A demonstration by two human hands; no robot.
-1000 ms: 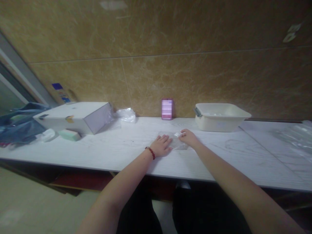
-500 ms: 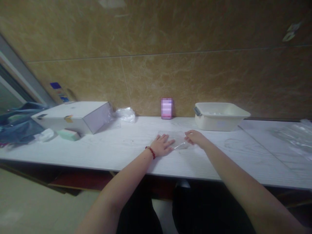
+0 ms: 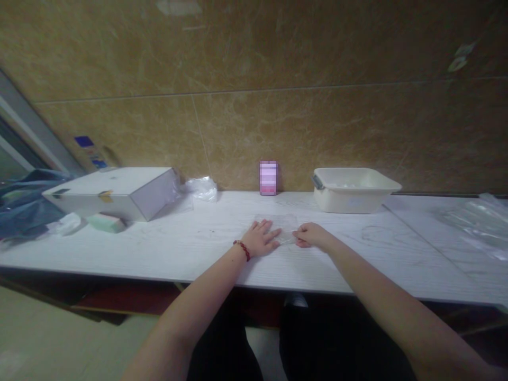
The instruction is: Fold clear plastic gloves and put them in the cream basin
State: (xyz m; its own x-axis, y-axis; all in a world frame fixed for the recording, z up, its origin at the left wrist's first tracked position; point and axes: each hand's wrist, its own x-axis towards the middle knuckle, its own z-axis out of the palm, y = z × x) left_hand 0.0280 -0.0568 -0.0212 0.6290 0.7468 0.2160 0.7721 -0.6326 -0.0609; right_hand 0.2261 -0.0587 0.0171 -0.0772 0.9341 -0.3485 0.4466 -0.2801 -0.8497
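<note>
A clear plastic bag (image 3: pixel 286 223) lies flat on the white wood-grain table (image 3: pixel 178 248), faint against its surface. My left hand (image 3: pixel 260 239), with a red bead bracelet at the wrist, rests on the bag's left part, palm down and fingers spread. At the bag's right edge, my right hand (image 3: pixel 310 235) pinches the plastic between thumb and fingers.
A cream tub (image 3: pixel 349 200) stands back right, a phone (image 3: pixel 268 178) leans on the wall, and a white box (image 3: pixel 107 191) sits left. Crumpled plastic (image 3: pixel 201 189) and a green sponge-like block (image 3: pixel 106 223) are near the box. Clear bags (image 3: pixel 478 222) lie far right.
My right hand has come down and a little left, closer to my left hand, and the raised plastic edge lies lower. My left hand stays spread on the bag. The view has shifted slightly.
</note>
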